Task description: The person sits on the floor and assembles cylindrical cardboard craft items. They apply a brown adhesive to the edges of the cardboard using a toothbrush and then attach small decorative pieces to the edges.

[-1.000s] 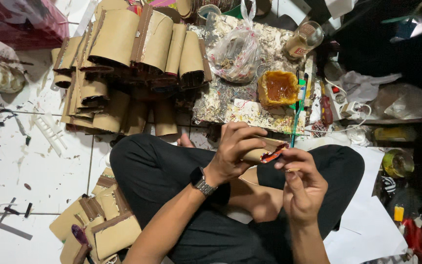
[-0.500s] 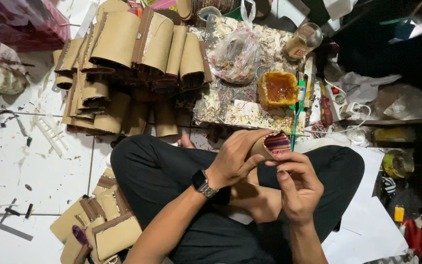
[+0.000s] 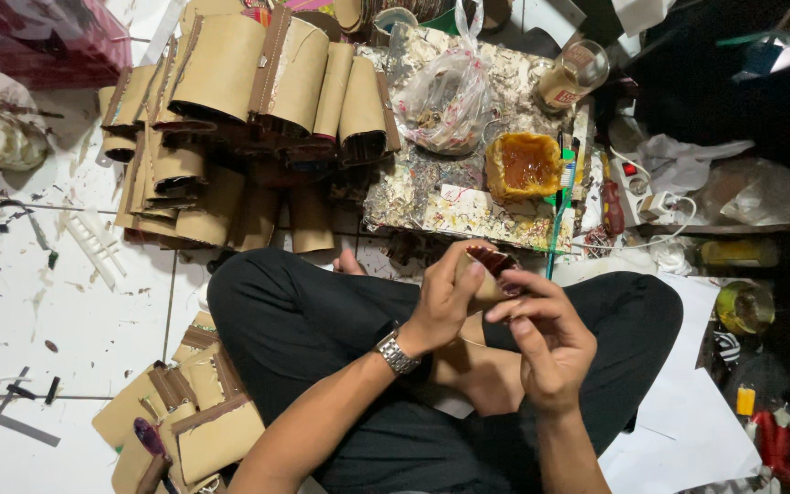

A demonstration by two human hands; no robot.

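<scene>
I sit cross-legged on a tiled floor. My left hand [image 3: 445, 297], with a metal watch on its wrist, grips a small curved piece of brown cardboard [image 3: 486, 288] over my lap. A dark red strip [image 3: 491, 258] runs along the top edge of that piece. My right hand [image 3: 546, 343] is on the same piece, its fingertips pinching the red strip from the right side. Both hands hide most of the cardboard.
A big stack of curled cardboard sleeves [image 3: 249, 101] lies ahead on the left. A glue-smeared board [image 3: 450, 206] carries a plastic bag [image 3: 445, 96], an orange glue tub [image 3: 525, 165] and a green brush [image 3: 560, 197]. Flat cardboard pieces [image 3: 185, 416] lie at my left knee, white paper [image 3: 688, 430] at my right.
Both hands have turned and lifted the small cardboard piece. The red strip went from lying sideways to sitting at the top edge, and my right fingers moved up onto it.
</scene>
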